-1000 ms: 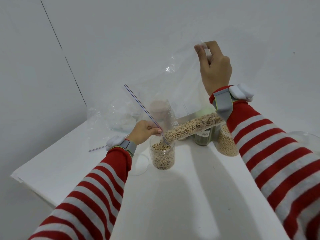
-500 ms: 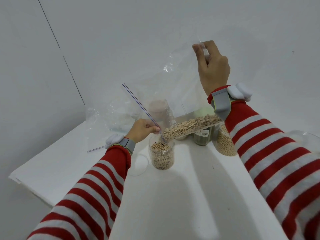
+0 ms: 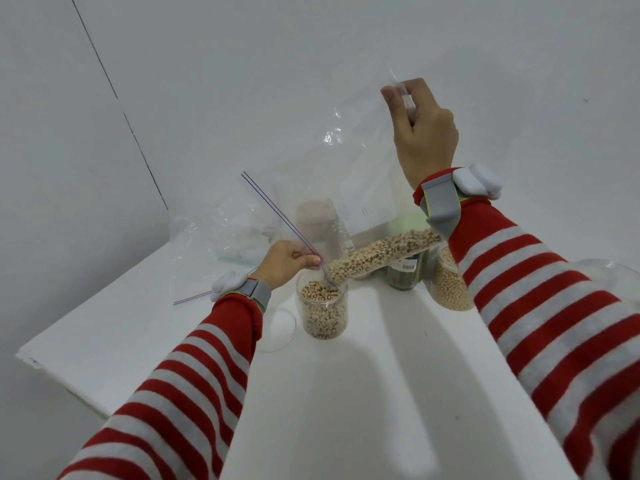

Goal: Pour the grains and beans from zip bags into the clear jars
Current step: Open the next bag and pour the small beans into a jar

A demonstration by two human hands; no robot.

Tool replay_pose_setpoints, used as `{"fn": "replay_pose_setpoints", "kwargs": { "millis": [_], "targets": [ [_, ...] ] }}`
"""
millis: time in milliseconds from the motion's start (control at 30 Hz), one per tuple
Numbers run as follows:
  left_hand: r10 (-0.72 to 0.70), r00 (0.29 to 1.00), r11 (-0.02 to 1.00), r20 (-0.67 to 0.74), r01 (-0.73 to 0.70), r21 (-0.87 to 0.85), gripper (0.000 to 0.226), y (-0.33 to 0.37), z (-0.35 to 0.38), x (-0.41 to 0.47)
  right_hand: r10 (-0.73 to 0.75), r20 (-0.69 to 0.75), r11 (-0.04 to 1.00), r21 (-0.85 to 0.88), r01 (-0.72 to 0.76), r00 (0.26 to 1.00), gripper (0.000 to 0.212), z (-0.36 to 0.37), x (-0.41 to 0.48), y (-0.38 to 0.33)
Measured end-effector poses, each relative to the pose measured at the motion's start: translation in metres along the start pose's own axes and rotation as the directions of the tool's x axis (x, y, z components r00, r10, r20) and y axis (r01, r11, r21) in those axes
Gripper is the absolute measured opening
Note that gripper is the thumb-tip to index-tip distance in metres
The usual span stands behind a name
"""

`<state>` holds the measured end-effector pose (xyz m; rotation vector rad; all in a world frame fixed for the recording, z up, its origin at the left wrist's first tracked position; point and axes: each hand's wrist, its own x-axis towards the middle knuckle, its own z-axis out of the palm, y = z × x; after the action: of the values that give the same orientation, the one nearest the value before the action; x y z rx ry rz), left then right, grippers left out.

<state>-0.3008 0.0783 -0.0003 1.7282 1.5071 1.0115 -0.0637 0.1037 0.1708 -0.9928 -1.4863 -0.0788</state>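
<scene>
A clear zip bag (image 3: pixel 349 174) hangs tilted over the table, its lower edge lined with pale black-eyed beans (image 3: pixel 381 252). My right hand (image 3: pixel 420 133) pinches the bag's raised bottom corner high up. My left hand (image 3: pixel 289 261) grips the zip edge beside the mouth, which dips into a clear jar (image 3: pixel 322 313). That jar stands upright and is nearly full of the same beans.
Behind the bag stand a jar of brownish grain (image 3: pixel 315 220), a dark labelled jar (image 3: pixel 405 275) and a jar of pale round beans (image 3: pixel 448 289). Crumpled empty bags (image 3: pixel 221 237) lie at the back left. A clear lid (image 3: pixel 278 329) lies left of the filling jar.
Beans have slid down the bag into the jar, and the row of beans in the bag has thinned slightly. Both hands keep almost the same place.
</scene>
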Motion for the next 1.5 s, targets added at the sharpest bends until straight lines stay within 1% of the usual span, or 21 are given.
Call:
{"fn": "replay_pose_setpoints", "kwargs": {
  "millis": [267,533,833,933,1067,1200,1333,1500],
  "targets": [
    [0.012,1.000,0.997,0.018,-0.010,-0.074,0.021,-0.005,0.003,0.002,-0.005,0.004,1.000,-0.005,0.005,1.000,0.040,-0.001,0.002,0.000],
    [0.016,0.999,0.996,0.035,-0.013,-0.083,0.018,-0.005,0.002,-0.002,-0.010,0.007,1.000,-0.004,0.010,1.000,0.040,0.000,0.003,-0.001],
    [0.008,1.000,0.997,0.028,-0.006,-0.078,0.010,-0.006,-0.001,-0.004,-0.020,0.012,1.000,-0.005,0.020,1.000,0.039,0.002,0.003,-0.005],
    [0.004,1.000,0.997,0.026,-0.002,-0.073,0.009,-0.005,0.000,-0.003,-0.023,0.016,1.000,-0.006,0.023,1.000,0.039,0.002,0.005,-0.006],
    [0.006,0.999,0.994,0.043,-0.001,-0.106,0.012,-0.003,0.001,-0.006,-0.030,0.032,0.999,-0.019,0.031,0.999,0.039,0.002,0.007,-0.008],
    [0.004,1.000,0.997,0.029,-0.001,-0.083,0.005,-0.004,-0.002,-0.006,-0.031,0.033,0.999,-0.011,0.032,0.999,0.040,0.003,0.007,-0.008],
    [-0.007,1.000,0.997,0.018,0.008,-0.072,0.015,-0.007,-0.007,-0.003,-0.035,0.027,0.999,0.000,0.035,0.999,0.040,0.005,0.006,-0.012],
    [0.010,1.000,0.995,0.004,-0.010,-0.096,0.018,-0.003,-0.009,-0.004,-0.024,0.021,1.000,0.013,0.024,0.999,0.041,0.006,0.008,-0.016]
  ]
}}
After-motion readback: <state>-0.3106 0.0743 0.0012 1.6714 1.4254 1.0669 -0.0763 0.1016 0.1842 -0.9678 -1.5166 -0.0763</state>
